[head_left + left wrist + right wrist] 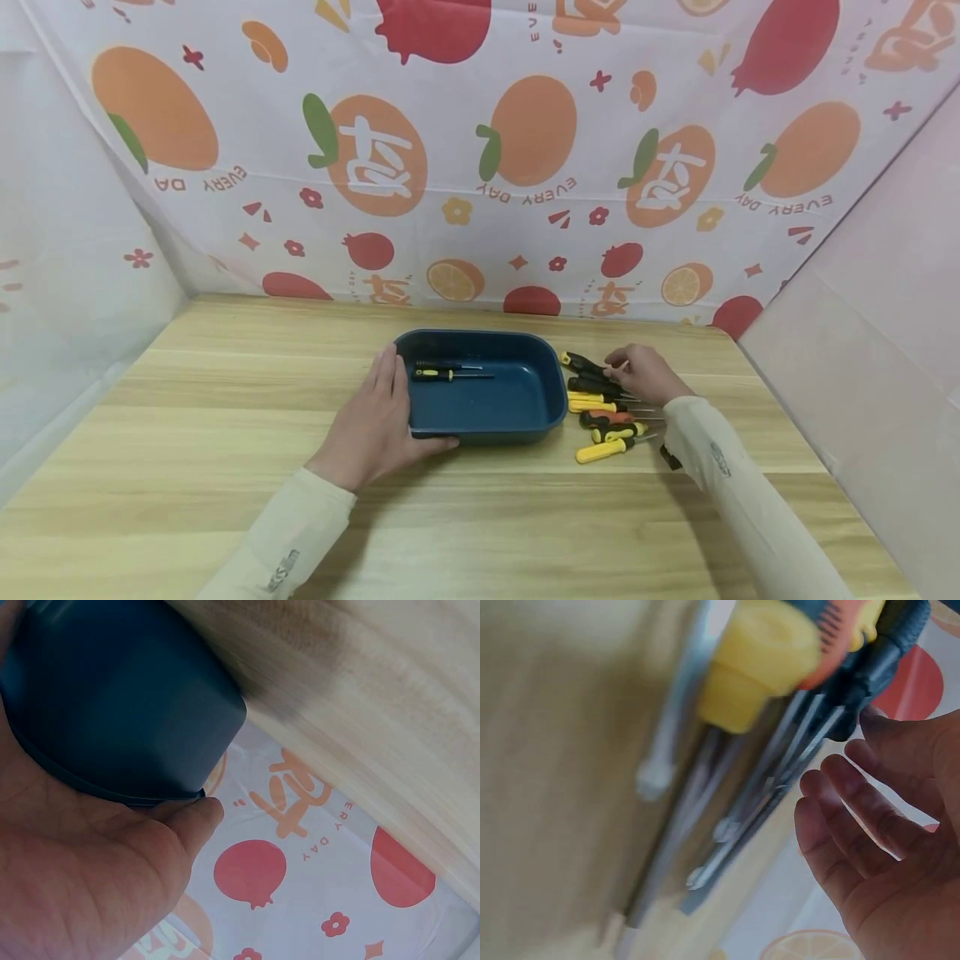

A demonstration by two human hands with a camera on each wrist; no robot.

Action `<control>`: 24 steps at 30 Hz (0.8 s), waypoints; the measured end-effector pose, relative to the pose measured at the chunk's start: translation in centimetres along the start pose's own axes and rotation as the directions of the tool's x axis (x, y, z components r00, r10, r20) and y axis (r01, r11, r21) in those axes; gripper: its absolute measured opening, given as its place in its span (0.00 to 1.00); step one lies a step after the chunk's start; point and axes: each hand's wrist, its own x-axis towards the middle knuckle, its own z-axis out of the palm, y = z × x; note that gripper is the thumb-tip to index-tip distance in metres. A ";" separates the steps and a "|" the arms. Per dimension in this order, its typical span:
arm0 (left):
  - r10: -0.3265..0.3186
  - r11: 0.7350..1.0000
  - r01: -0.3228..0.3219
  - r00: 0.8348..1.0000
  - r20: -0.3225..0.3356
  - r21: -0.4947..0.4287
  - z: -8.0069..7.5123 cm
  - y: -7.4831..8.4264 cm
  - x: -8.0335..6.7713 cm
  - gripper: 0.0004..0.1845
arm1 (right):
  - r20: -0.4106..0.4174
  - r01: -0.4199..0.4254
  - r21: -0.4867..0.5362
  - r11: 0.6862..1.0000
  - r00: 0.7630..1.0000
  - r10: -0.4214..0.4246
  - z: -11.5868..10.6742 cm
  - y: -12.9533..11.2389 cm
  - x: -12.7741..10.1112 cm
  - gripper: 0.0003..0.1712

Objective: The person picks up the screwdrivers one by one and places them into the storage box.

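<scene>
My left hand (372,421) rests against the left end of a dark blue rectangular tray (480,435). Its fingers lie straight along the end wall, with the thumb by the front wall; the left wrist view shows the palm against the tray's (135,697) outside. Inside lie two small screwdrivers: a yellow-and-black one (435,375) and a dark one (442,365) behind it. Right of the tray, the thumb and index fingertip of my right hand (645,372) pinch a black screwdriver (581,363) with a yellow end near its collar, the other fingers loosely bent.
Several more screwdrivers lie bunched beside the tray: a black one (592,386), an orange-and-black one (603,418), a yellow one (603,451) and others. A small black object (670,457) shows partly under the right sleeve. Fruit-printed cloth (465,225) hangs behind the wooden table (465,525).
</scene>
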 end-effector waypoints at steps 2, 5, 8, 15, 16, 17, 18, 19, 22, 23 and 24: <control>0.001 1.000 -0.001 1.000 0.001 -0.001 0.1 0.0 0.0 0.71 | 0.005 -0.005 0.009 1.000 1.000 0.004 0.3 0.4 -0.1 0.15; 0.000 1.000 0.000 1.000 0.002 -0.003 0.3 0.0 0.0 0.72 | 0.007 -0.020 0.029 0.999 1.000 0.020 0.7 0.8 -0.1 0.15; 0.002 1.000 -0.002 1.000 0.001 -0.003 0.4 -0.1 0.0 0.72 | 0.004 -0.028 0.043 0.999 1.000 0.028 1.0 1.1 -0.2 0.14; 0.000 1.000 0.000 1.000 -0.002 -0.003 0.2 -0.1 -0.1 0.72 | 0.000 -0.011 0.053 0.999 1.000 0.011 1.4 1.3 -0.1 0.15; -0.002 1.000 0.002 1.000 0.001 -0.005 0.2 -0.1 -0.1 0.72 | 0.003 -0.011 0.052 0.999 1.000 0.011 1.5 1.3 0.0 0.16; -0.004 1.000 0.004 1.000 0.004 -0.004 0.2 -0.1 -0.1 0.72 | 0.006 -0.014 0.052 0.999 1.000 0.014 1.5 1.3 0.0 0.15; -0.006 1.000 0.006 1.000 0.005 -0.006 0.1 -0.1 -0.1 0.72 | 0.010 -0.010 0.051 0.999 1.000 0.010 1.5 1.2 0.0 0.15; -0.006 1.000 0.007 1.000 0.005 -0.004 0.1 0.0 -0.1 0.72 | 0.010 -0.008 0.047 0.999 1.000 0.007 1.5 1.1 -0.1 0.15; -0.007 1.000 0.007 1.000 0.007 -0.001 0.0 0.0 -0.2 0.71 | 0.006 0.004 0.029 1.000 1.000 -0.004 1.6 1.0 -0.1 0.15; -0.006 1.000 0.006 1.000 0.007 -0.001 0.0 0.0 -0.2 0.71 | 0.003 0.009 0.024 1.000 1.000 -0.010 1.6 0.9 -0.2 0.14; -0.006 1.000 0.006 1.000 0.007 -0.002 0.0 0.0 -0.2 0.71 | 0.000 0.012 0.019 1.000 1.000 -0.012 1.6 0.9 -0.2 0.14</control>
